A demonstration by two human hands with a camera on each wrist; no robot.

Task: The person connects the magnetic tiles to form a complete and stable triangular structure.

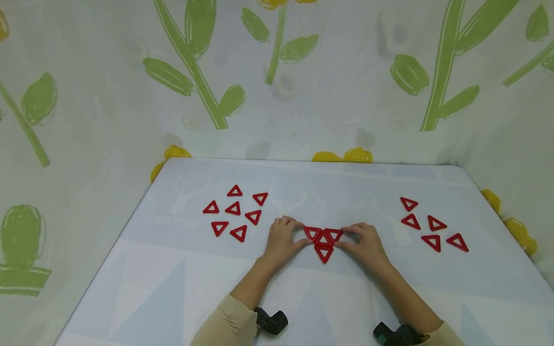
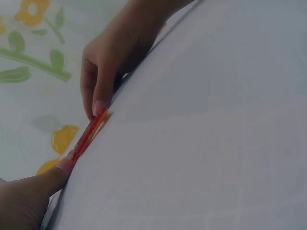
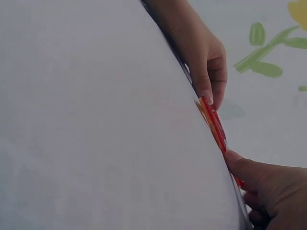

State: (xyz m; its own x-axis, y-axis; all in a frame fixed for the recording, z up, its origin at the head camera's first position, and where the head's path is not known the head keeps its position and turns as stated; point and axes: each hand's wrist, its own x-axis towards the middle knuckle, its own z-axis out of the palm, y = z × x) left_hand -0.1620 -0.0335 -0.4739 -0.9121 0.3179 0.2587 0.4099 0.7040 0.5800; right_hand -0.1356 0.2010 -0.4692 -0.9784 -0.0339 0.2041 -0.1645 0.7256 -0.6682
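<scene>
In the head view, red hollow triangle tiles lie edge to edge near the middle of the table. A central tile (image 1: 322, 238) points away from me, bordered by a left tile (image 1: 312, 233), a right tile (image 1: 333, 235) and a near tile (image 1: 324, 253). My left hand (image 1: 283, 240) pinches the left tile between thumb and index finger. On the other side, the right tile is pinched by my right hand (image 1: 365, 245). Both wrist views show the red tiles (image 2: 88, 136) edge-on between the fingertips, so their shapes are hidden there.
Several loose red triangles (image 1: 232, 208) lie apart at the left of the white table (image 1: 242, 307). Several more triangles (image 1: 437, 223) are scattered on the right. A wall covering (image 1: 303, 120) with printed green plants rises behind the table's far edge.
</scene>
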